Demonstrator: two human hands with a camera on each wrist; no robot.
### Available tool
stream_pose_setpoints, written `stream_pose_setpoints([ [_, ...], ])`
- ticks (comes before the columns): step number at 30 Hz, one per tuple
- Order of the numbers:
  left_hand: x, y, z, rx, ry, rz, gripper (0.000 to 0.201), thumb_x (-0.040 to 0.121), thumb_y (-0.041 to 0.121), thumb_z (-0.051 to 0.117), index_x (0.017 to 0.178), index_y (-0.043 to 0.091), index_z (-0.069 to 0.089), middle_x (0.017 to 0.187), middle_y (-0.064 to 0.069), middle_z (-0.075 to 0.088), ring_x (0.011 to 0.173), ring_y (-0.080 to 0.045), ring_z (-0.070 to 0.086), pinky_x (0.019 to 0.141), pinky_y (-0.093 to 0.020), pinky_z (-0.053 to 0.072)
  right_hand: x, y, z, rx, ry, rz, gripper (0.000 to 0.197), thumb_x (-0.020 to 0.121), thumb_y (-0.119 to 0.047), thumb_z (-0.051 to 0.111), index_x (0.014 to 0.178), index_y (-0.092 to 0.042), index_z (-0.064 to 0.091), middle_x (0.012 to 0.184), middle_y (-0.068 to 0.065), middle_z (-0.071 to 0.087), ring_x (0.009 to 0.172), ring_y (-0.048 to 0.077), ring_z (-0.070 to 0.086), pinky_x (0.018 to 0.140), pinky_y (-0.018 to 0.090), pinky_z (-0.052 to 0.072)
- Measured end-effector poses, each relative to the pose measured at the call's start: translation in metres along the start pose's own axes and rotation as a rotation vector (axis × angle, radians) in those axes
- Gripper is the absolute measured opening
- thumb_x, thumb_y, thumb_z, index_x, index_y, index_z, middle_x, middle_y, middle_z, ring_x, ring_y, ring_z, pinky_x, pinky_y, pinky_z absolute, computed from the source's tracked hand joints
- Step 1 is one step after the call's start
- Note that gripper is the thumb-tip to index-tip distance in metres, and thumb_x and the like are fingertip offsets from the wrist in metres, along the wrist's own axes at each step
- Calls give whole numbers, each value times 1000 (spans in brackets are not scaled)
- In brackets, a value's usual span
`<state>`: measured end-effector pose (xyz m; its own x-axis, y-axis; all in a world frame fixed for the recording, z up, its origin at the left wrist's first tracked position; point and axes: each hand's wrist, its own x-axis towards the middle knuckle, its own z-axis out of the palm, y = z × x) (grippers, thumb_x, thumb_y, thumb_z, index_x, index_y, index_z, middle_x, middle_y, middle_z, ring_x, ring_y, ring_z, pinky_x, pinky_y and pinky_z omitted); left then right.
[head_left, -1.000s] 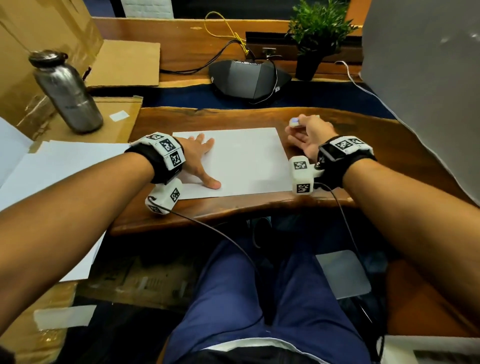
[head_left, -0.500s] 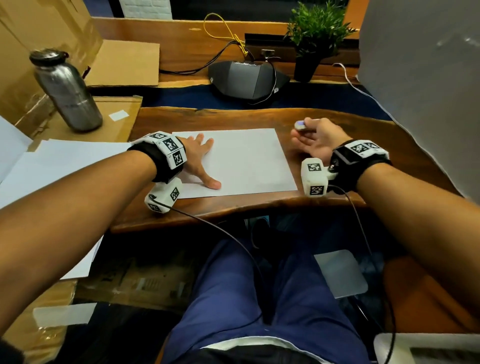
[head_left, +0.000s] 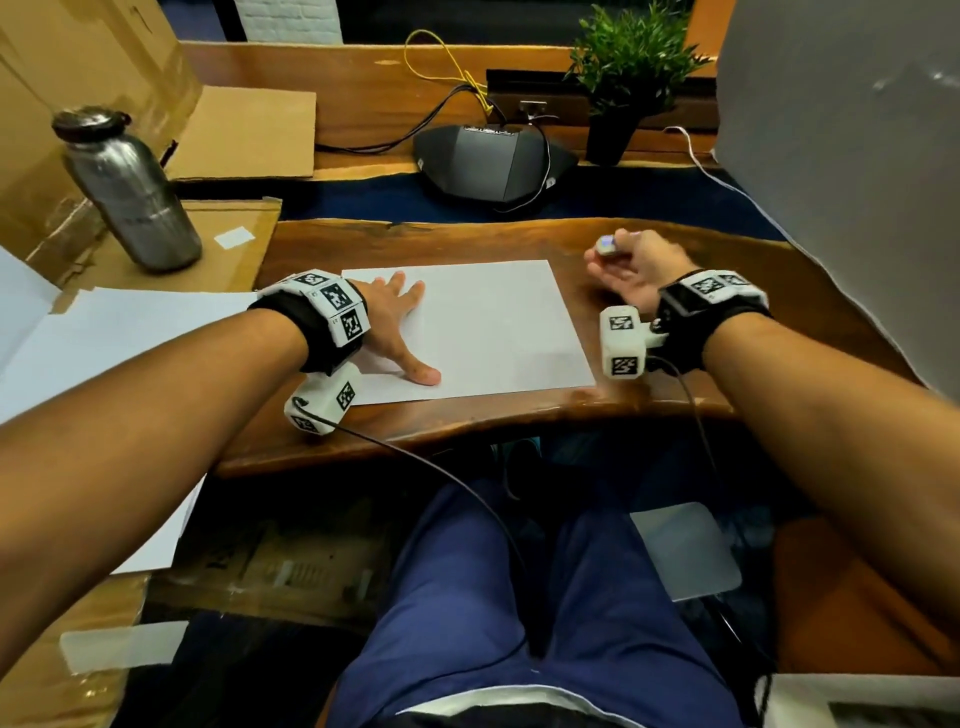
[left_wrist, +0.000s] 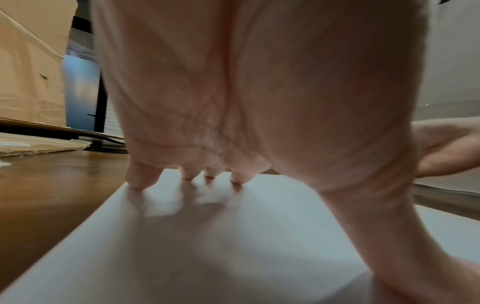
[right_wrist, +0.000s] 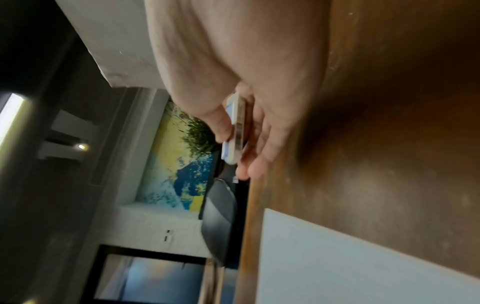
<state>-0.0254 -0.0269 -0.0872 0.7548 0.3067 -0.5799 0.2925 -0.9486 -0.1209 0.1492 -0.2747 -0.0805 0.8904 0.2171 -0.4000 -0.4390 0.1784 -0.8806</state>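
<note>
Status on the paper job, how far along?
Done: the white sheet lies flat on the desk, with the left hand pressing it with straight fingers. In hand: the right hand pinches a small white-and-blue object, right of the sheet and not touching it. Left: the sheet looks blank; the object has not yet met it.
</note>
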Motion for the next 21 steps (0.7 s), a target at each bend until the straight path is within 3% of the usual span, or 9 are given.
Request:
stream_pose_setpoints([
  [3, -3, 8, -14, 37, -12, -32, 149, 43, 87, 68, 156, 24, -5, 165, -5, -3, 150, -29, 12, 119, -50, 18, -16, -7, 5, -124, -207, -19, 19, 101, -14, 55, 117, -3, 56, 113, 19, 69, 102, 27, 71, 86, 36, 60],
  [5, -3, 20, -27, 47, -11, -60, 141, 43, 81, 76, 154, 18, 16, 159, -8, 26, 140, -32, 34, 113, -49, 31, -20, 0, 13, -206, -321, 51, 21, 100, -14, 56, 116, -1, 56, 113, 20, 70, 101, 29, 72, 85, 35, 60],
  [8, -2, 39, -44, 117, -27, -72, 110, 54, 74, 78, 136, 10, 44, 131, -7, 57, 115, -29, 55, 101, -42, 43, -16, 14, 23, -293, -404, 201, 24, 99, -12, 58, 117, 3, 54, 115, 24, 68, 99, 34, 72, 76, 37, 62],
  [11, 0, 54, -59, 112, -1, -57, 76, 64, 74, 72, 102, 9, 57, 92, -1, 61, 89, -23, 57, 91, -37, 46, -8, 15, 26, -384, -367, 187, 19, 98, -10, 59, 113, 1, 56, 116, 22, 68, 92, 30, 73, 75, 37, 63],
  [12, 3, 58, -64, 109, 50, -50, 78, 63, 75, 71, 102, 8, 58, 92, -2, 62, 90, -24, 58, 88, -36, 46, -3, 9, 25, -445, -331, 90, 21, 97, -10, 61, 114, 1, 57, 114, 21, 69, 89, 29, 74, 74, 36, 63],
  [15, 19, 73, -69, -12, 282, 72, 94, 61, 77, 71, 130, 14, 56, 125, -5, 61, 115, -27, 56, 94, -39, 46, 10, -15, 13, -816, -214, -251, 34, 91, -16, 71, 121, -2, 62, 102, 17, 73, 82, 24, 75, 67, 32, 63],
  [18, 35, 95, -62, -173, 445, 197, 91, 62, 77, 71, 132, 21, 57, 127, -3, 61, 113, -25, 55, 92, -39, 49, 18, -28, 4, -1038, -302, -305, 34, 87, -22, 75, 116, -5, 68, 98, 12, 74, 81, 21, 76, 69, 30, 63],
  [21, 49, 106, -50, -167, 366, 214, 104, 60, 80, 69, 144, 24, 46, 136, -5, 54, 121, -27, 51, 94, -37, 44, 21, -26, 8, -1252, -466, -355, 28, 85, -24, 75, 108, -8, 73, 93, 7, 75, 75, 14, 72, 58, 19, 58],
])
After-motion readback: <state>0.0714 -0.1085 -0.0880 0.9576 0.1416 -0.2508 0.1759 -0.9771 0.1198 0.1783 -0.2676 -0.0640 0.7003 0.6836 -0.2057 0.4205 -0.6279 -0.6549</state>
